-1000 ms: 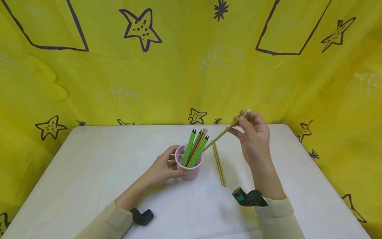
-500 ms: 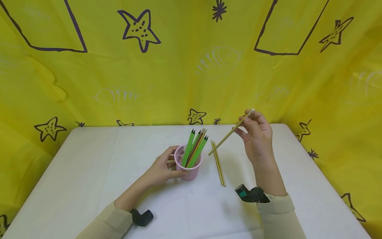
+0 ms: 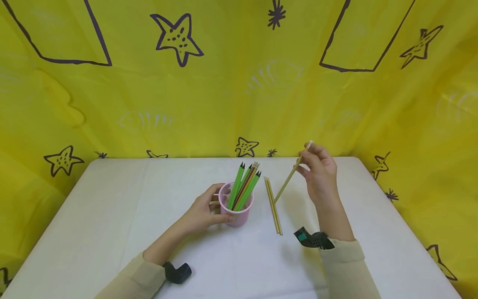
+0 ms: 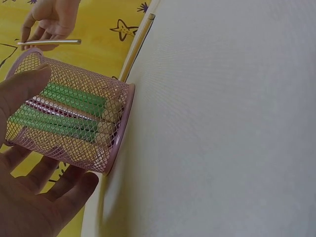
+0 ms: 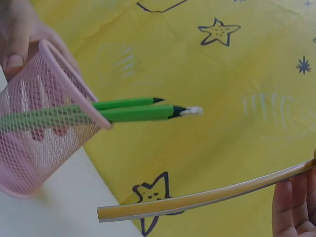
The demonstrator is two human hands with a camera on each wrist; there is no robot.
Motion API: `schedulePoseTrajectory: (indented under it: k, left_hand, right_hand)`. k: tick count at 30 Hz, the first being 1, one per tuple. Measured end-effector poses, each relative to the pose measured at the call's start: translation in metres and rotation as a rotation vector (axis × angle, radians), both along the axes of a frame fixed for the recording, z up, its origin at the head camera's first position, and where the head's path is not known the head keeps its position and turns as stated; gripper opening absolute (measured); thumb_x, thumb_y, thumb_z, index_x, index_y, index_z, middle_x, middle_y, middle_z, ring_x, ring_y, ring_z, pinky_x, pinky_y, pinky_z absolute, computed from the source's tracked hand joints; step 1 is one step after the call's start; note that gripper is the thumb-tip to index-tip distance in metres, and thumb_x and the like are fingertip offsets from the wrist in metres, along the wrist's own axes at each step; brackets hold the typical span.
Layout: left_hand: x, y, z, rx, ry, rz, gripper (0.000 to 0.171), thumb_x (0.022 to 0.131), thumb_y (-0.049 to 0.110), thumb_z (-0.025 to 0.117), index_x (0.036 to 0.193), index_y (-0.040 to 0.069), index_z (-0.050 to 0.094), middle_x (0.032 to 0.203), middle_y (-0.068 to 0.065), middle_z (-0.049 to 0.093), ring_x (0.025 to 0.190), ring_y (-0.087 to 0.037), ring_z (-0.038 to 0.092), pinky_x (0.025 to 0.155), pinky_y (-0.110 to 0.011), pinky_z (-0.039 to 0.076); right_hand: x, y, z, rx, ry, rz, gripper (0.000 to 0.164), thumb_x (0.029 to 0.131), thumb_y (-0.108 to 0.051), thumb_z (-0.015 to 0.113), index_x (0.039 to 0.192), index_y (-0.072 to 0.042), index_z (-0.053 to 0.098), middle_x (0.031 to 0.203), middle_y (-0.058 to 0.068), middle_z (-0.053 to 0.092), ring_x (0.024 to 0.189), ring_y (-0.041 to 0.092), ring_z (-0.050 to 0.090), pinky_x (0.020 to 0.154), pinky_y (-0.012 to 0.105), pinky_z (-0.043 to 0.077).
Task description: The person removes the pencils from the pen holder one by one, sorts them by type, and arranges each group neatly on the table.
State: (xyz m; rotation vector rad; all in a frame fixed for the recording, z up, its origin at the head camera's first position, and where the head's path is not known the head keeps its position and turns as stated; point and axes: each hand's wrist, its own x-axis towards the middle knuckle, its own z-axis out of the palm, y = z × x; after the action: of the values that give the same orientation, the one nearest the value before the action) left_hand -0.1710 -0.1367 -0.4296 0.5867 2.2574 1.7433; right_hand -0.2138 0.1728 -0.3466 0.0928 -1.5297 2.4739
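My left hand (image 3: 201, 212) grips a pink mesh pencil cup (image 3: 239, 217), thumb on the near side and fingers around the other. Several green pencils (image 3: 235, 189) with black tips stand in it, leaning right, beside a dark red and a yellow one. Right of the cup, my right hand (image 3: 322, 174) pinches a gold pencil (image 3: 288, 179) near its white eraser end. Its lower end slants down and overlaps two gold pencils (image 3: 274, 211) lying side by side on the table. In the right wrist view the held pencil (image 5: 197, 200) shows a blunt, unsharpened end.
A white cloth covers the table (image 3: 112, 216). Behind it and at both sides hangs a yellow backdrop (image 3: 224, 91) with drawn stars and fish. A black wrist camera (image 3: 313, 239) sits at the right cuff, another (image 3: 177, 272) at the left.
The held pencil's lower end has left the cup's rim, moved right and come down over the two lying pencils. The right hand shifted slightly; the left hand and cup stay in place.
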Motion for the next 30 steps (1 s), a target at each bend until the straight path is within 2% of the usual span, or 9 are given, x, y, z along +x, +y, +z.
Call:
schedulePoseTrajectory:
  k: [6, 15, 22, 30]
  left_hand:
    - [-0.001, 0.001, 0.000, 0.006, 0.010, -0.006, 0.084, 0.076, 0.013, 0.087, 0.146, 0.015, 0.041, 0.142, -0.011, 0.052, 0.125, -0.035, 0.057, 0.102, -0.044, 0.052]
    - [0.000, 0.000, -0.004, -0.001, 0.012, -0.007, 0.084, 0.076, 0.014, 0.088, 0.145, 0.014, 0.042, 0.142, -0.011, 0.053, 0.124, -0.035, 0.057, 0.101, -0.044, 0.053]
    - [-0.001, 0.000, -0.003, 0.001, 0.017, -0.005, 0.084, 0.076, 0.015, 0.088, 0.145, 0.015, 0.042, 0.142, -0.010, 0.053, 0.125, -0.034, 0.057, 0.102, -0.044, 0.053]
    - [-0.001, 0.000, -0.002, 0.003, 0.012, -0.002, 0.083, 0.076, 0.015, 0.088, 0.145, 0.014, 0.042, 0.142, -0.011, 0.053, 0.125, -0.035, 0.057, 0.102, -0.044, 0.052]
  right_hand:
    - [-0.006, 0.005, -0.011, 0.043, -0.053, -0.007, 0.010, 0.098, -0.001, 0.058, 0.105, -0.007, 0.061, 0.092, 0.001, 0.060, 0.076, 0.012, 0.060, 0.067, 0.024, 0.058]
    - [-0.014, 0.013, -0.031, 0.120, -0.179, -0.021, 0.008, 0.098, -0.007, 0.060, 0.105, -0.011, 0.061, 0.088, -0.002, 0.063, 0.075, 0.010, 0.060, 0.067, 0.022, 0.056]
    - [-0.019, 0.016, -0.038, 0.151, -0.220, -0.047, 0.011, 0.097, -0.007, 0.062, 0.107, -0.010, 0.061, 0.089, -0.003, 0.062, 0.074, 0.009, 0.059, 0.063, 0.020, 0.055]
    - [-0.026, 0.018, -0.052, 0.272, -0.291, -0.045, 0.014, 0.094, -0.007, 0.064, 0.108, -0.010, 0.061, 0.086, -0.007, 0.063, 0.074, 0.009, 0.058, 0.062, 0.019, 0.055]
